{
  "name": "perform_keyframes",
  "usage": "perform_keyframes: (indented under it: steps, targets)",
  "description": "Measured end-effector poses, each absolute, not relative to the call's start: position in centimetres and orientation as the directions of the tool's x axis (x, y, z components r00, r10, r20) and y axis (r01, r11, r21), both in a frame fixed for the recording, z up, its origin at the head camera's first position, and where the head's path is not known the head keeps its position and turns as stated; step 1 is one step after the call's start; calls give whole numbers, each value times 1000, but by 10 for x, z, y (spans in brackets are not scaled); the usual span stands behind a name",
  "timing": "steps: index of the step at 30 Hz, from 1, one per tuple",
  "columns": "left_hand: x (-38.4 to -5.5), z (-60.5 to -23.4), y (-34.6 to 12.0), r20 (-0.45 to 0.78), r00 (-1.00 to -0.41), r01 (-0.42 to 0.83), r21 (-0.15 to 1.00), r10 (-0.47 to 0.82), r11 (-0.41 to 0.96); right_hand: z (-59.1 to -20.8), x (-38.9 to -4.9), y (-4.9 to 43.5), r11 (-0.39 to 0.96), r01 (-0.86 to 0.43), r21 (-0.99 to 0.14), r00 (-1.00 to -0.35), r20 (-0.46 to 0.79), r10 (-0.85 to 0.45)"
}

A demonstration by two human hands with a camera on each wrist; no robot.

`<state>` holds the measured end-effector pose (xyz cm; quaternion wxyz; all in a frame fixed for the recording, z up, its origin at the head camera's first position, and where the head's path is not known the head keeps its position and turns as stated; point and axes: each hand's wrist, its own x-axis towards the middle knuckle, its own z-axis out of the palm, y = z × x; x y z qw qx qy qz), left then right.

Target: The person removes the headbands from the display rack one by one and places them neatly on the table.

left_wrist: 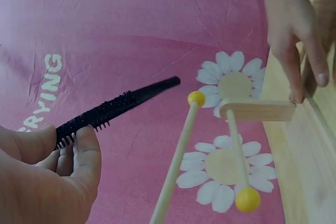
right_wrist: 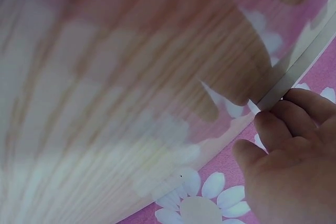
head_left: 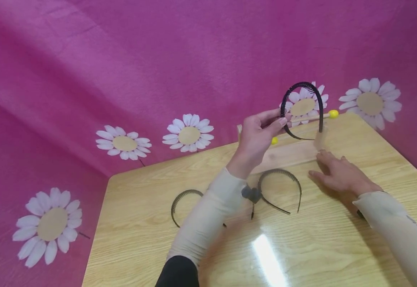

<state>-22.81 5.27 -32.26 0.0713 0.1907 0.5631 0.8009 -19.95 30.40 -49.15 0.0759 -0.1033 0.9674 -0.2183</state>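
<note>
My left hand pinches a black toothed headband between thumb and fingers, raised above the table. In the left wrist view the headband appears edge-on, its short teeth showing near the fingertips. Behind it stands a pale wooden rack with rods ending in yellow balls. Part of the rack is hidden by my left hand. At the right end of the rack's base, my right hand touches the wood with its fingertips, the fingers fairly straight. In the right wrist view, those fingers lie by the table's edge.
On the wooden table lie a dark toothed headband, partly hidden by my left sleeve, and another headband beside a dark bow-like ornament. A pink cloth with white flowers hangs behind the table.
</note>
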Motion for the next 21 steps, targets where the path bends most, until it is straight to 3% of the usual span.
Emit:
perform_keyframes:
  steps: [10, 21]
  targets:
    - [-217, -328, 30, 133, -898, -22, 938, 420, -345, -492, -199, 303, 875, -161, -457, -967, -102, -231]
    - [-206, -347, -3, -19, -875, -150, 961, 484, -232, -487, -198, 302, 868, -184, -461, -966, -78, -247]
